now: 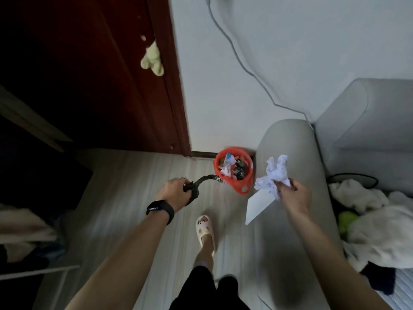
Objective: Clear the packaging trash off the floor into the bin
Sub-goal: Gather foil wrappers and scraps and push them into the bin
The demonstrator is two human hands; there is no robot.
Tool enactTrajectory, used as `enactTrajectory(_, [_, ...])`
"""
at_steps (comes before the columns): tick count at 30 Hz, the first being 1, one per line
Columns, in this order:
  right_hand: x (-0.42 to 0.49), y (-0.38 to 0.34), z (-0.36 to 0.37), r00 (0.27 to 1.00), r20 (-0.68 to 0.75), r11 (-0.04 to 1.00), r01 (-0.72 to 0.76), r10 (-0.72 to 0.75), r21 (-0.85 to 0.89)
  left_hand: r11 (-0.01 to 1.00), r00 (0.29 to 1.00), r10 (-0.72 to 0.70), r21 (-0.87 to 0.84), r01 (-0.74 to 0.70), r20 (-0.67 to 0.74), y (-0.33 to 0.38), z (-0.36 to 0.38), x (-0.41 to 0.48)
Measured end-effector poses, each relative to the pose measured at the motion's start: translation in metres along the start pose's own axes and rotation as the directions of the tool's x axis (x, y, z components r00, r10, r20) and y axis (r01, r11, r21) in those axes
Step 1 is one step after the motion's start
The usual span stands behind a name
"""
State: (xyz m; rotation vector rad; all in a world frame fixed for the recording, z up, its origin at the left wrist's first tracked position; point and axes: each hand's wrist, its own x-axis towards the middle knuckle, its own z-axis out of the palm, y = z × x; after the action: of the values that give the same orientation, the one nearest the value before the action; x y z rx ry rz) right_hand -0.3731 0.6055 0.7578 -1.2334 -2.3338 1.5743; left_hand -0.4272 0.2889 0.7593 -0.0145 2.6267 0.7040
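— Count it out for me, biggest first.

— One grey sofa arm along the right edge of the floor, and one dark red door at the far left edge with one pale plush toy hanging on it. One grey cable runs down the wall.

— And the bin?

— One red bin, standing at the floor's far edge, in the corner between the door frame and the sofa arm. Inside are crumpled white scraps, a blue-and-white packet and dark shiny wrappers (too jumbled to count).

— The hands?

— Two, well apart. The left hand has its fingers curled round one dark twisted strip, whose far end reaches the bin's near rim. The right hand pinches one crumpled white paper and one flat white sheet, held just right of the bin, in front of the sofa arm.

— Anything smaller?

— One cream slipper on a foot at mid-floor, and one black watch on the left wrist.
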Motion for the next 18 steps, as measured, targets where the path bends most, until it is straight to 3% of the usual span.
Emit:
enactTrajectory(6, [0.095, -0.027, 0.056, 0.977, 0.139, 0.961, -0.187, 0.16, 0.205, 1.0, 0.993, 0.027, -0.002, -0.027, 0.111, 0.039, 0.02, 0.132])
enactTrajectory(9, [0.153, -0.026, 0.091, 0.965, 0.119, 0.914, -0.261, 0.235, 0.31, 0.999, 0.991, 0.012, 0.034, -0.017, 0.131, 0.047, 0.042, 0.198])
enactTrajectory(18, [0.341, 0.056, 0.214, 0.966, 0.067, 0.956, -0.257, 0.249, 0.142, 0.998, 0.991, -0.029, 0.059, 0.021, 0.129, 0.033, 0.18, 0.388])
